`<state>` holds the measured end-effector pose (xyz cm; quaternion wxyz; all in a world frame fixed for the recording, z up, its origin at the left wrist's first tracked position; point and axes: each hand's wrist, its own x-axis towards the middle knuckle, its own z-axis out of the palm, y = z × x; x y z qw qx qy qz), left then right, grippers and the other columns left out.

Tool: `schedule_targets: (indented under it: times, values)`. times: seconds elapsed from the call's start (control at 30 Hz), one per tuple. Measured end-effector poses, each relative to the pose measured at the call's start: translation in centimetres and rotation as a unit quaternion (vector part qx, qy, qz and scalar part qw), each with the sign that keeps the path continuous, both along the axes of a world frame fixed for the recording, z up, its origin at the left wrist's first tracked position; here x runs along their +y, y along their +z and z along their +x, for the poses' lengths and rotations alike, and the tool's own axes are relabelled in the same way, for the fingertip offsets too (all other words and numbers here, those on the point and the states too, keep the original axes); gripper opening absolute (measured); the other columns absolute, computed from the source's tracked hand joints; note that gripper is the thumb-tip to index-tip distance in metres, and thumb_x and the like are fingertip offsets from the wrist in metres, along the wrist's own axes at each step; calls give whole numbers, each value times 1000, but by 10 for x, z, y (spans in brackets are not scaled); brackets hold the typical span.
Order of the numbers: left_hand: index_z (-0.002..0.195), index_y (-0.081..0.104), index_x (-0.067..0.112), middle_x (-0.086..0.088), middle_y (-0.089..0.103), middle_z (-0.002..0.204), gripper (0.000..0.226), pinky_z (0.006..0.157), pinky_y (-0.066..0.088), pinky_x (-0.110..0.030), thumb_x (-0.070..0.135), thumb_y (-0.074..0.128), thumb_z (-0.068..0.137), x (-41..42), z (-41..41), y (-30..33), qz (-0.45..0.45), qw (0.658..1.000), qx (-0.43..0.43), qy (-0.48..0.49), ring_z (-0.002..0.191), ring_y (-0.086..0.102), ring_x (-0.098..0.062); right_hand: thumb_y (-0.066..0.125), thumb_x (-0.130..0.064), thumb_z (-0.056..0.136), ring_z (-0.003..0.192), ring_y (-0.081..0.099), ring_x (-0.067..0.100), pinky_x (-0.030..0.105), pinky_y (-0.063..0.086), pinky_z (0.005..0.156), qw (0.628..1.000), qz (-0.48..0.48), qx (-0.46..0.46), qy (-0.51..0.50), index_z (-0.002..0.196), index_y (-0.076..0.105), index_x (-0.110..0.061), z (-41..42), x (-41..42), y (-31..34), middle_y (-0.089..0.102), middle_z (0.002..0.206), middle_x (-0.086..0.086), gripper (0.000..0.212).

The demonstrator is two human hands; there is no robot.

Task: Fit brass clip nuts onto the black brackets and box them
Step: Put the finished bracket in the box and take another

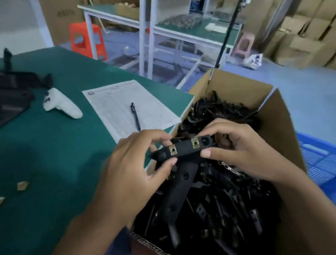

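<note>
Both hands pinch one black bracket (182, 150) by its ends, left hand (135, 166) at nine o'clock, right hand (239, 150) at three, probably to check it before dropping it. It hangs level over the cardboard box (284, 130) of finished brackets. Two brass clip nuts (195, 144) sit along its top; spare nuts (22, 185) lie on the green surface (50, 148).

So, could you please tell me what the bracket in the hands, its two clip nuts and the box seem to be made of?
Bracket: matte black, probably moulded plastic, possibly coated metal. Clip nuts: shiny yellow metal, brass-like. Box: brown corrugated cardboard, fluting visible at its cut edge.
</note>
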<state>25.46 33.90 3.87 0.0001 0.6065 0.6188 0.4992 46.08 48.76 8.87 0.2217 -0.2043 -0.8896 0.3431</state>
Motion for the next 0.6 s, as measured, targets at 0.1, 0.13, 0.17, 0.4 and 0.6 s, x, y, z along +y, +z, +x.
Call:
schedule_targets:
  times: [0.1,0.13,0.17,0.4,0.6]
  values:
    - [116,52,41,31,60,109,38,88,43,-23,41,70,82,29,16,-5,-9,1000,12,-22,94,56,2,72,-54,87,65,44,7,16,38,62,999,7,-17,-48,117,67,-42,29,9,-5,59,94,-18,32]
    - [116,51,42,30,59,110,40,89,43,-23,40,71,82,39,19,-8,-21,999,14,-22,95,55,2,74,-52,86,64,40,5,14,35,62,997,16,-25,-70,119,65,-43,35,14,-8,58,94,-20,35]
    - [119,49,41,29,59,112,44,90,44,-24,38,72,83,47,22,-11,-42,999,15,-21,99,54,2,76,-45,85,65,36,6,16,35,63,995,10,-25,-95,121,64,-42,39,19,-10,57,95,-20,38]
    - [135,37,35,18,55,130,53,100,37,-25,51,60,90,21,7,-31,-129,991,-3,43,119,46,-6,65,2,77,72,52,8,24,38,67,696,-620,326,-161,96,61,-15,-7,30,-30,56,98,-3,26]
    - [126,47,39,28,60,115,34,99,34,-16,50,53,94,-75,-64,-14,-94,977,-54,184,110,52,6,42,8,91,100,67,44,50,55,89,394,-861,322,22,86,59,11,-139,-21,-53,58,103,24,19]
